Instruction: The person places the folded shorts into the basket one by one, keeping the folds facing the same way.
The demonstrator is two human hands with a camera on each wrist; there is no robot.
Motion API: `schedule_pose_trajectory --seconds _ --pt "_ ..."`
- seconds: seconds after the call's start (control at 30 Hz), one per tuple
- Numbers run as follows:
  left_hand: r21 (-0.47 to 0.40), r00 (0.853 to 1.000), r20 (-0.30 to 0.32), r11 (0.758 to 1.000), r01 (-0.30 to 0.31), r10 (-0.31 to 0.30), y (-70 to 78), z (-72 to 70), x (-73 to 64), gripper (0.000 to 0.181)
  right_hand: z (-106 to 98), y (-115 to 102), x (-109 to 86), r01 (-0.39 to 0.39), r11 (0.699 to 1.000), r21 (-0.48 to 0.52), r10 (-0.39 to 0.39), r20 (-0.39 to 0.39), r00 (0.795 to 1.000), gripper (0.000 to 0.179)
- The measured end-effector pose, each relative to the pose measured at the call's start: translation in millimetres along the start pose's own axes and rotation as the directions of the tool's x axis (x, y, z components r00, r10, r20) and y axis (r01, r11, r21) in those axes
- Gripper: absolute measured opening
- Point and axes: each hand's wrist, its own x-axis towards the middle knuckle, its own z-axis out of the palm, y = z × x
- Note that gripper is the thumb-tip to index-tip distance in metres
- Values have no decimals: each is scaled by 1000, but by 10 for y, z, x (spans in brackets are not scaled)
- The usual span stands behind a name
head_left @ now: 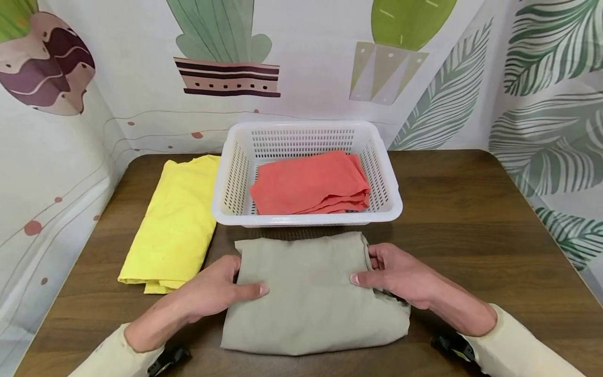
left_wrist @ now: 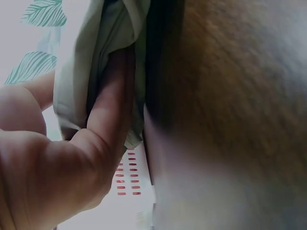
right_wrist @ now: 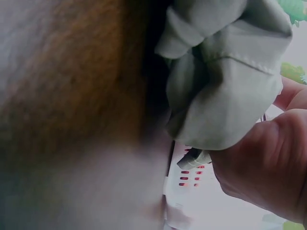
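Observation:
A folded grey-green cloth point(head_left: 301, 293) lies at the front of the table, in layers, just before the white basket. My left hand point(head_left: 219, 288) grips its left side, thumb on top; in the left wrist view the fingers point(left_wrist: 112, 103) reach in under its folds. On the right side my right hand point(head_left: 400, 272) holds the cloth, thumb on top and fingers tucked at the edge. A stitched seam shows on the cloth's bunched end point(right_wrist: 235, 91) in the right wrist view, where that hand's fingers are mostly hidden behind the fabric.
Behind the cloth stands a white perforated plastic basket point(head_left: 306, 219) with a folded red cloth point(head_left: 306, 183) inside. A folded yellow cloth point(head_left: 174, 225) lies left of the basket, close to my left hand. The brown wooden table point(head_left: 471, 225) meets a patterned hanging point(head_left: 315, 52) behind.

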Motion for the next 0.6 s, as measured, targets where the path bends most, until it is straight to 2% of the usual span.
schedule_pose_trajectory --seconds 0.27,0.6 --pt "2 998 48 999 -36 36 56 22 -78 24 20 -43 -66 25 999 -30 -24 14 1000 31" --pt "26 997 57 998 -54 52 129 42 -153 22 17 -114 -149 56 998 -16 -56 24 998 31"
